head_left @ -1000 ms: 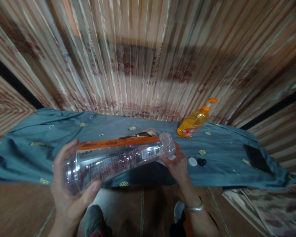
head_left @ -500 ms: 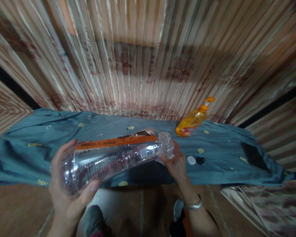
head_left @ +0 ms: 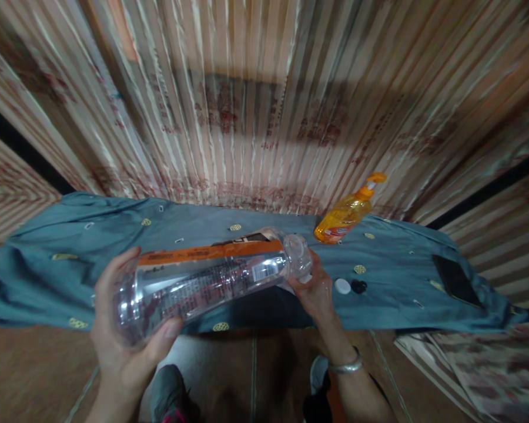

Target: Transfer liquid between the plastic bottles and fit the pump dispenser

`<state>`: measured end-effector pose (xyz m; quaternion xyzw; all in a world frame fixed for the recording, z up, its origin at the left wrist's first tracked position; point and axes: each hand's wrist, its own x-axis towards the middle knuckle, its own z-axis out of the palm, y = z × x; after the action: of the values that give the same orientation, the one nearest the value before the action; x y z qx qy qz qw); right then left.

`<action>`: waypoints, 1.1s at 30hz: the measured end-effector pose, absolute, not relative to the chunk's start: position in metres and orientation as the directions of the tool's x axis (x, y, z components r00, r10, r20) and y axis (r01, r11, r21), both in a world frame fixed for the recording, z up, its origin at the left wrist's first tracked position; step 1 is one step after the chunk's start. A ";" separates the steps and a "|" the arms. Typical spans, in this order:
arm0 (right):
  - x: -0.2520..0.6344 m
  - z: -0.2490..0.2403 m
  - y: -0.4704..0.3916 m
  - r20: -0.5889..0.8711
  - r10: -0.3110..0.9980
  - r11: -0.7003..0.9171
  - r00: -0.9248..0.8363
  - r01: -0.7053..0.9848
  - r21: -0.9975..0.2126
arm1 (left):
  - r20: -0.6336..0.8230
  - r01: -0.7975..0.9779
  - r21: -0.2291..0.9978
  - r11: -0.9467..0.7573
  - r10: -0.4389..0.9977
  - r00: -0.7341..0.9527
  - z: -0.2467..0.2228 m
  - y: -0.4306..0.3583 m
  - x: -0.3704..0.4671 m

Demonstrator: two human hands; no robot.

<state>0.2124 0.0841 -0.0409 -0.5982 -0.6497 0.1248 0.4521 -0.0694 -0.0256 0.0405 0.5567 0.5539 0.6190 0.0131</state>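
Observation:
A large clear plastic bottle with an orange-edged printed label lies almost level above the cloth, its neck end pointing right. My left hand is wrapped around its base end, thumb on the near side. My right hand is closed at the neck end, where a clear rounded plastic part shows. Whether that part belongs to the bottle or is separate, I cannot tell. Some of the right fingers are hidden behind it. Close to the right hand, a white round lid and a small black object lie on the cloth.
A blue-green patterned cloth covers the long table. An orange pump bottle stands at its back, right of centre. Near the right end lies a dark flat rectangular object. Pleated curtains hang behind and at both sides.
Almost nothing differs. The bottle's base end and my left hand have shifted very slightly right, while the right hand keeps its place at the neck end.

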 end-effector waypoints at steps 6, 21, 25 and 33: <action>0.211 -0.041 0.085 0.462 0.880 0.280 0.115 0.660 -0.697 | 0.686 0.624 0.674 -0.396 0.648 -0.330 0.036 -0.026 -0.075; 0.213 -0.039 0.084 0.473 0.876 0.295 0.089 0.677 -0.674 | 0.684 0.623 0.684 -0.379 0.631 -0.367 0.044 -0.027 -0.068; 0.213 -0.038 0.084 0.471 0.877 0.288 0.093 0.683 -0.671 | 0.666 0.597 0.707 -0.379 0.642 -0.380 0.044 -0.027 -0.067; 0.213 -0.039 0.085 0.458 0.883 0.274 0.102 0.682 -0.679 | 0.665 0.602 0.710 -0.365 0.631 -0.401 0.043 -0.027 -0.066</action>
<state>0.2127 0.0847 -0.0395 -0.5921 -0.6606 0.1125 0.4476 -0.0663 -0.0272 0.0431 0.5474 0.5632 0.6189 0.0115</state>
